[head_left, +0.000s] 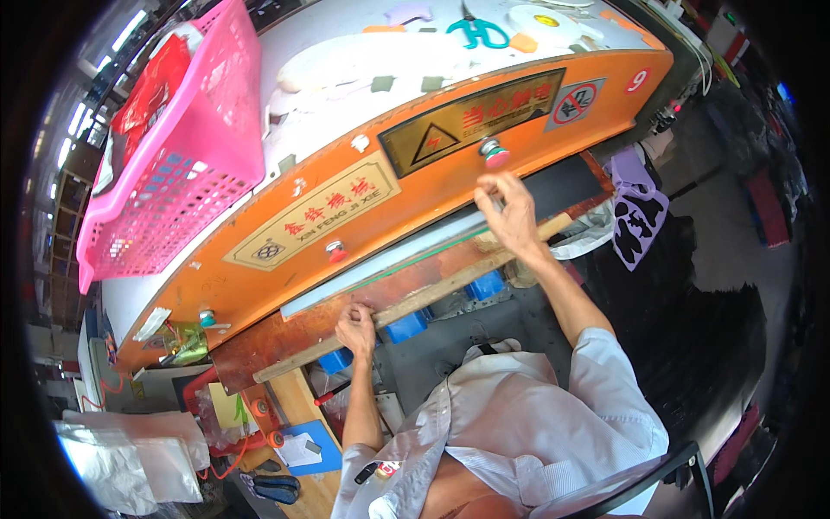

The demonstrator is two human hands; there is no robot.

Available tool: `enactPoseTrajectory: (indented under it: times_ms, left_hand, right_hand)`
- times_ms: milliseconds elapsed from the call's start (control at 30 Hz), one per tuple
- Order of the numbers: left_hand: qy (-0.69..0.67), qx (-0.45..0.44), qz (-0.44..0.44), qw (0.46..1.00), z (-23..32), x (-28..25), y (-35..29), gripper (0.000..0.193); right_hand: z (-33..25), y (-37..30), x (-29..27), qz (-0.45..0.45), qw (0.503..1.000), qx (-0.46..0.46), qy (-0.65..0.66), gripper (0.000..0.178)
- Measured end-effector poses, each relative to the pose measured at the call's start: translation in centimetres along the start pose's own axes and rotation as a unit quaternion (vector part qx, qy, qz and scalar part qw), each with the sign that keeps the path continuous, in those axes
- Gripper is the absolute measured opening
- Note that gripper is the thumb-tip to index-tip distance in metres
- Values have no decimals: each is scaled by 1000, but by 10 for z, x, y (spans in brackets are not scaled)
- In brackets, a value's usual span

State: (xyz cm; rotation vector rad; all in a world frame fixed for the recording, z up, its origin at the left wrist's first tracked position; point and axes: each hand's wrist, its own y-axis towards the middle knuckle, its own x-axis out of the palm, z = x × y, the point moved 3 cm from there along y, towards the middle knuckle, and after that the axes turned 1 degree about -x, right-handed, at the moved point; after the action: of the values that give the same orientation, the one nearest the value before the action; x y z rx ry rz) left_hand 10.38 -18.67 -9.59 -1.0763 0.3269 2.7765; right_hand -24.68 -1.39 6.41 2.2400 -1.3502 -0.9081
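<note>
My left hand (354, 329) rests at the front edge of a reddish-brown board (424, 272), its fingers curled in; whatever they may pinch is too small to make out. Raised over the far right part of the board, my right hand (510, 210) has its fingers bent together, and nothing shows in them. Just beyond its knuckles a red push button (496, 157) sticks out of the orange machine front (450, 186); a small gap appears between them. A second red button (336, 252) sits farther left. Along the board's front runs a wooden strip (432, 292).
A pink basket (173, 203) stands on the machine's white top at the left, with teal scissors (478, 32) farther right. Blue blocks (406, 327) show beneath the board. At lower left are plastic bags (130, 458) and a blue sheet (316, 450). Purple cut-out material (640, 216) hangs at the right.
</note>
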Motion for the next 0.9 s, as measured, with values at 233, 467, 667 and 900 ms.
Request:
enactPoseTrajectory:
  times_ms: [233, 467, 667, 900]
  left_hand:
    - [19, -13, 41, 999, 13, 4, 29, 21]
    - [-30, 15, 28, 999, 10, 2, 31, 22]
    - [7, 0, -21, 1000, 0, 0, 34, 29]
    - [-26, 12, -41, 999, -14, -10, -22, 19]
  right_hand:
    - [40, -97, 31, -80, 994, 57, -54, 18]
    - [39, -140, 96, -162, 983, 18, -85, 22]
    - [46, -140, 103, -155, 982, 20, -105, 19]
    - [23, -181, 72, -170, 974, 72, -130, 21]
